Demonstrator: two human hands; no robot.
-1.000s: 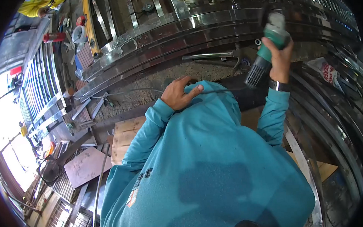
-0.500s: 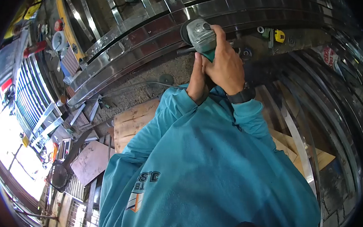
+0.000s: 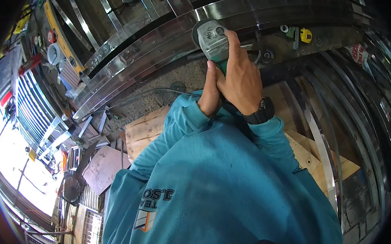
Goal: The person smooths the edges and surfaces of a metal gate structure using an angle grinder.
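A green angle grinder [image 3: 213,38] with a grey head and a dark disc is held over the near edge of a shiny metal frame [image 3: 155,45]. My right hand [image 3: 242,76], with a black watch at the wrist, wraps round the grinder's body, its index finger stretched along the head. Beside it, my left hand [image 3: 210,89] is closed on the grinder from the left, thumb pointing up. The disc lies close to the metal; whether they touch I cannot tell.
A yellow tape measure [image 3: 305,35] lies right of the grinder. Long metal bars [image 3: 334,113] fill the right side. Wooden boards [image 3: 144,133] lie below, a cable [image 3: 153,89] runs leftward, and a yellow level [image 3: 60,34] stands upper left.
The grinder and both hands have shifted slightly left, and the grinder's head has turned so that its top shows more. The whole view has also moved a little.
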